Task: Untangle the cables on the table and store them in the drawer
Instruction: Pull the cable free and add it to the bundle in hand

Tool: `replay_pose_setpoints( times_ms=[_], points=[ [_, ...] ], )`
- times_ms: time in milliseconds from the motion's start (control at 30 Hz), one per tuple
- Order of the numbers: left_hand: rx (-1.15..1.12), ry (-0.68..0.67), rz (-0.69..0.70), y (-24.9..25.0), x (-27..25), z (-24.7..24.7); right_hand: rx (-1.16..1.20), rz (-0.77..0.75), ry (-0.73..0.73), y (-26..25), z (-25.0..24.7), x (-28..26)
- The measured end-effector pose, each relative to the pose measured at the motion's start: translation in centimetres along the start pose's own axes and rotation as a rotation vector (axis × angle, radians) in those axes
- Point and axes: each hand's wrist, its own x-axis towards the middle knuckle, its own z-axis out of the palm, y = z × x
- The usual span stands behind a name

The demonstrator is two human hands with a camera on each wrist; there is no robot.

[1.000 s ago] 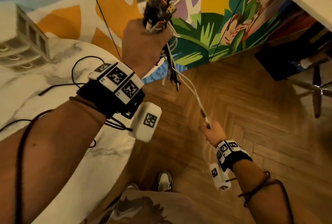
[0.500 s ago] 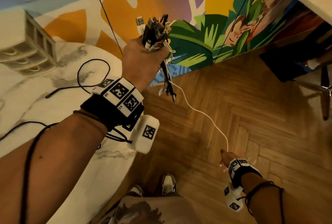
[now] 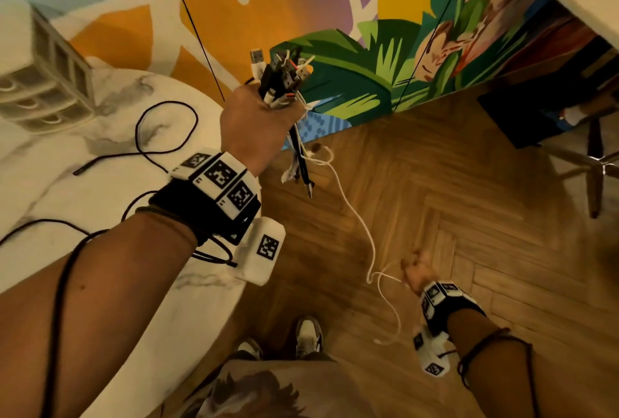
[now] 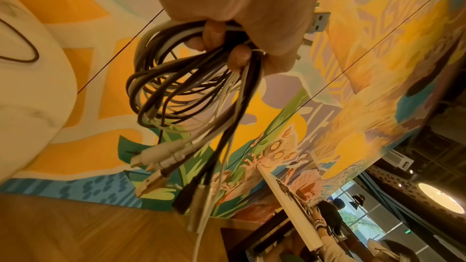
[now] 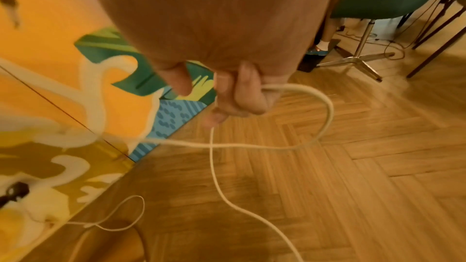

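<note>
L hand (image 3: 258,123) fists cable bundle (image 4: 181,95) high so ends hang; R hand (image 3: 417,272) pinches white cable (image 3: 355,216), drawing it free.

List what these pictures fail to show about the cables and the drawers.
- How the cable bundle is tangled inside the left hand: head and left wrist views, the fist covers it.
- The white cable where the right hand grips it: right wrist view, blurred and behind fingers.
- Whether any drawer of the drawer unit is open: head view, cut off by the left edge.
</note>
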Motion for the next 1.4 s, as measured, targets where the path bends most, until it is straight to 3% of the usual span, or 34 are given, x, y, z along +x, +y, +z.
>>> replay_pose_setpoints(
  times_ms=[67, 167, 333, 400, 567, 667, 767, 833, 900, 1000, 1067, 1133, 1200, 1300, 1400],
  points=[
    [0.018, -0.008, -0.006, -0.4, -0.4, 0.5, -0.094, 0.0, 0.067, -1.3, -0.9, -0.2],
    [0.034, -0.018, -0.016, -0.8, -0.6, 0.8, -0.203, 0.007, 0.057, -1.9, -2.1, 0.0],
    [0.046, -0.039, -0.021, -0.9, -0.7, 1.0, 0.367, -0.034, 0.237, -3.3, -2.4, 0.1],
    [0.045, -0.039, -0.016, -0.8, -0.7, 0.8, 0.327, 0.067, 0.349, -2.8, -3.1, -0.2],
    [0.054, -0.006, 0.037, -0.6, 0.1, -0.3, 0.199, 0.333, 0.148, 0.2, -4.9, -1.3],
    [0.048, 0.018, 0.032, -0.4, 0.5, -0.5, 0.025, 0.265, 0.062, 1.7, -5.2, -2.6],
    [0.011, 0.011, 0.017, -0.4, 0.5, -0.2, 0.148, 0.301, -0.006, 2.2, -4.8, -3.1],
    [-0.01, -0.003, 0.022, -0.3, 0.3, 0.1, 0.164, 0.244, -0.08, 2.2, -4.5, -4.3],
    [-0.042, -0.02, 0.038, -0.3, 0.0, 0.4, -0.198, 0.17, -0.062, 2.2, -3.9, -4.9],
    [-0.083, -0.043, 0.076, -0.3, -0.5, 1.2, -0.348, 0.117, -0.093, 1.4, -3.5, -5.3],
    [-0.107, -0.073, 0.091, -0.4, -0.9, 1.8, -0.096, 0.139, -0.096, -0.3, -3.4, -4.2],
    [-0.137, -0.113, 0.086, -0.5, -1.2, 2.5, 0.006, 0.022, 0.012, -2.7, -3.4, -3.3],
    [-0.156, -0.155, 0.093, -0.5, -1.5, 3.0, 0.051, -0.279, 0.021, -7.2, -3.4, -4.9],
    [-0.165, -0.201, 0.107, -0.2, -1.9, 3.3, 0.228, -0.675, -0.256, -13.6, -3.7, -9.9],
    [-0.209, -0.217, 0.096, 0.0, -1.6, 3.2, 0.27, -0.816, -0.397, -18.4, -3.3, -13.0]
  ],
)
